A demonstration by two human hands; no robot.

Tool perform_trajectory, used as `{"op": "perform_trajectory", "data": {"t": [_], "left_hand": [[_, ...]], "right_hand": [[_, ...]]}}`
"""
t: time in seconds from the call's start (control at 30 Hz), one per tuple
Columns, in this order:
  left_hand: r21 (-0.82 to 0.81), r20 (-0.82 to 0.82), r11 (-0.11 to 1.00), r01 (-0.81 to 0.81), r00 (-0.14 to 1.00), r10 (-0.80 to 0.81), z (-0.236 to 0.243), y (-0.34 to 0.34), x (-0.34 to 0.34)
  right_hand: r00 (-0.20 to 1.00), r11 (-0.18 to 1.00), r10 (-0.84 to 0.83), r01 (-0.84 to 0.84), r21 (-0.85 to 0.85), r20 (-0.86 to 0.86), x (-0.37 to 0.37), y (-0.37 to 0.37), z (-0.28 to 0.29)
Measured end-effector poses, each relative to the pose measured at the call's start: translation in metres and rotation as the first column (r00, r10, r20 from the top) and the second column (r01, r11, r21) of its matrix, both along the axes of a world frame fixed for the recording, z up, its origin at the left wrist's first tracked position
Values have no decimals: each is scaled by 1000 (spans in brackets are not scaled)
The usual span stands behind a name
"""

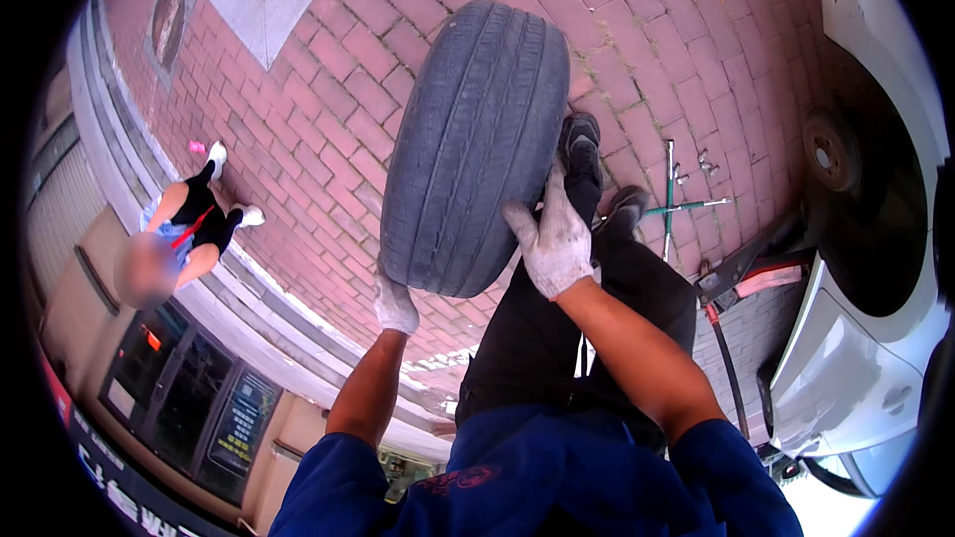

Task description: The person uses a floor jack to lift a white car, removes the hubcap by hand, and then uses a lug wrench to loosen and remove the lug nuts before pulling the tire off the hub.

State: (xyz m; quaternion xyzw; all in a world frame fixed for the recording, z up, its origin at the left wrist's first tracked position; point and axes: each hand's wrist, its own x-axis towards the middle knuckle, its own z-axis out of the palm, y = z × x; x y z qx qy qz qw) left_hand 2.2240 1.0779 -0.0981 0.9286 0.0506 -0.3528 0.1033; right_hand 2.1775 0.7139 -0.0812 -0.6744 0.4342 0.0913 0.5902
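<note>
A worn black car tire [476,149] stands on its tread in front of me, tilted a little, its grooved face turned up toward me. My left hand [396,304], in a whitish work glove, grips its near left edge, with the fingertips hidden behind the rubber. At its right side is my right hand [557,244], gloved as well. The right thumb lies against the tread edge while the fingers stretch along the sidewall. My dark shoes are just right of the tire.
At right a white car [856,368] shows a bare wheel hub [832,151], with a jack [741,273] beside it. A green cross-shaped lug wrench [669,207] and several small metal pieces [706,164] lie on the bricks. Someone sits on the steps [284,323] at left.
</note>
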Motion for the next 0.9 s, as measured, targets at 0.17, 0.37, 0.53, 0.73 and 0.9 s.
{"op": "perform_trajectory", "data": {"t": [0.17,0.37,0.53,0.73,0.9], "left_hand": [[254,-207,961,108,977,-55,-1,64,-37],[-179,16,958,-226,973,232,0,100,-47],[-419,366,907,40,922,128,60,-78,26],[9,440,960,280,861,-255,61,-125,42],[94,443,933,347,825,-351,58,-96,32]], "right_hand": [[978,972,207,-207,-114,-12,-29,59,3],[964,960,265,-266,-85,-26,-75,120,12],[963,958,267,-270,-98,-41,-105,181,14],[983,983,178,-180,-33,-47,-122,229,14],[977,965,212,-212,-151,-19,-132,260,7]]}}
